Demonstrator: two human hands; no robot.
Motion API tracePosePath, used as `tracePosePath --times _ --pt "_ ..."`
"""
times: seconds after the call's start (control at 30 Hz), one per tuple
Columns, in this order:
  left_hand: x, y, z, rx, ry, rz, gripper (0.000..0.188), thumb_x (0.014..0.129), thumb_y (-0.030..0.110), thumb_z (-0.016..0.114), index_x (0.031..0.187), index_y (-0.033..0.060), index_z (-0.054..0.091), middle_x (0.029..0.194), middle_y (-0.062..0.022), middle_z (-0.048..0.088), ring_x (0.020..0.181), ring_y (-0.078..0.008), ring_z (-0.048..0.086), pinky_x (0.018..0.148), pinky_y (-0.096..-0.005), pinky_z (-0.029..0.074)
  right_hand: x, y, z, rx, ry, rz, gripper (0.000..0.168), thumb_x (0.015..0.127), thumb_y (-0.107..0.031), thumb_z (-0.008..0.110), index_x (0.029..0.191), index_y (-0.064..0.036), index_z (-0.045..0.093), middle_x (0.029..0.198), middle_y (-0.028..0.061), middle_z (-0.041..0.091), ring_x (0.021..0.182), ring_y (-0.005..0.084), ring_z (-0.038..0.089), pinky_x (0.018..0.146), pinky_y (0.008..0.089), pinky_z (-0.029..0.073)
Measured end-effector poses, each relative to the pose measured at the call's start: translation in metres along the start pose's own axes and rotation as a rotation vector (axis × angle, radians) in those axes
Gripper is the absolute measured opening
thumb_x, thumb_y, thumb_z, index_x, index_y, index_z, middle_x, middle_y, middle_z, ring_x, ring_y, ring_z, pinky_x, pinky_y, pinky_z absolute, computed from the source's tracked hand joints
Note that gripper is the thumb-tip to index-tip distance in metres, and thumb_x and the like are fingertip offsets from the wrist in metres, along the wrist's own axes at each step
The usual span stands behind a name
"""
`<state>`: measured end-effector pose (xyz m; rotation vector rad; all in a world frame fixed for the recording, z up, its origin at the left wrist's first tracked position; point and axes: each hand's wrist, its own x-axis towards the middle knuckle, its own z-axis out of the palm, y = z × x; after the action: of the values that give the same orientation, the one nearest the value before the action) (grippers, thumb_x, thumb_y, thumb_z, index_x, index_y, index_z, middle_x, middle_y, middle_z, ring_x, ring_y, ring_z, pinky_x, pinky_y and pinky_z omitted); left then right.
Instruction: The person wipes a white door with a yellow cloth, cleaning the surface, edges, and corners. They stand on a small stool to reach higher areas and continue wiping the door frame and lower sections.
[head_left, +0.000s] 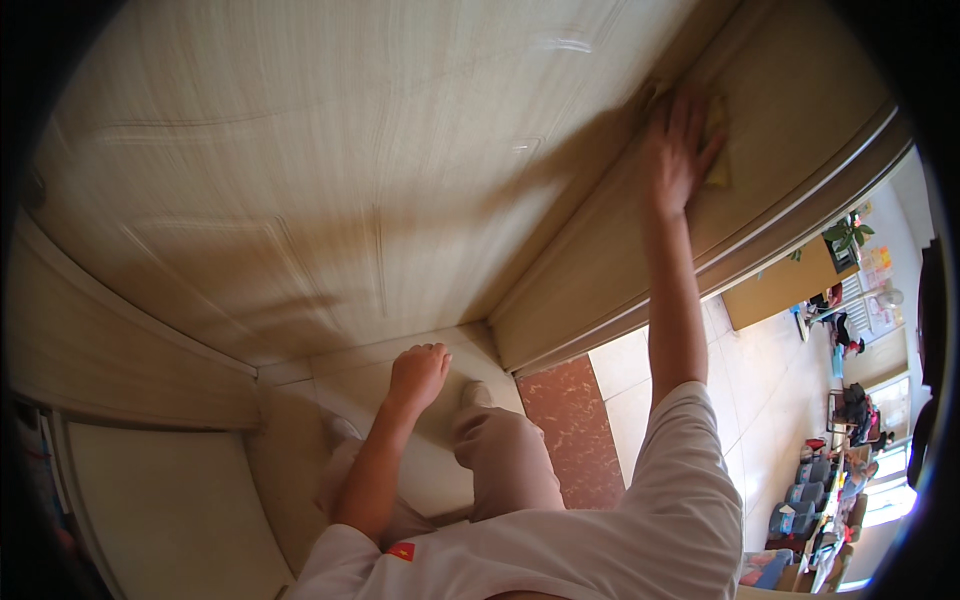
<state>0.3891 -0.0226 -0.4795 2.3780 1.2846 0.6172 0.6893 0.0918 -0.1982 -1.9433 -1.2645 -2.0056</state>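
My right hand (679, 154) reaches up to the wooden door frame panel (757, 120), its fingers spread over a yellowish cloth (718, 142) lying flat against the surface. The hand is slightly blurred, and part of the cloth is hidden beneath it. Beside the frame, a light wood-grain door (247, 172) with moulded panels fills the upper left, crossed by the arm's shadow. My left hand (421, 373) is held low in front of my body, with its fingers curled; nothing can be seen in it.
Below are a tiled floor (442, 465) and a reddish-brown threshold slab (570, 427). A pale cabinet or door panel (165, 502) stands at lower left. Through the doorway at right appear a wooden desk (772, 289), a potted plant (849, 232), several large water bottles (793, 517) and a seated person (859, 480).
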Motion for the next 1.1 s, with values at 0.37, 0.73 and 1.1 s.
tracePosePath --times 0.37,0.73,1.1 --pt "-0.003 -0.005 -0.006 -0.019 0.047 -0.026 0.013 0.083 0.018 0.056 0.081 0.0050 0.055 0.074 -0.0129 0.060 0.071 -0.0315 0.058 0.063 -0.0429 0.047 -0.194 -0.080 -0.008 0.045 -0.543 -0.518 0.049 0.084 -0.024 0.045 0.131 -0.011 0.043 0.144 0.0070 0.027 0.136 0.0227 0.015 0.109 0.0486 0.014" --pt "-0.008 -0.008 -0.010 0.048 0.044 0.002 0.016 0.084 0.020 0.055 0.077 0.0050 0.054 0.072 -0.0114 0.060 0.069 -0.0283 0.059 0.061 -0.0404 0.048 -0.127 -0.047 -0.022 0.244 -0.452 -0.278 0.052 0.085 -0.025 0.044 0.134 -0.008 0.038 0.144 0.0049 0.028 0.135 0.0220 0.019 0.109 0.0464 0.016" --pt "-0.007 -0.002 -0.005 -0.031 0.034 -0.016 0.011 0.081 0.016 0.057 0.078 0.0059 0.055 0.072 -0.0120 0.060 0.070 -0.0303 0.058 0.062 -0.0413 0.047 -0.228 -0.098 -0.002 0.090 -0.650 -0.584 0.054 0.085 -0.023 0.044 0.136 -0.006 0.036 0.146 0.0064 0.024 0.137 0.0209 0.014 0.110 0.0438 0.014"
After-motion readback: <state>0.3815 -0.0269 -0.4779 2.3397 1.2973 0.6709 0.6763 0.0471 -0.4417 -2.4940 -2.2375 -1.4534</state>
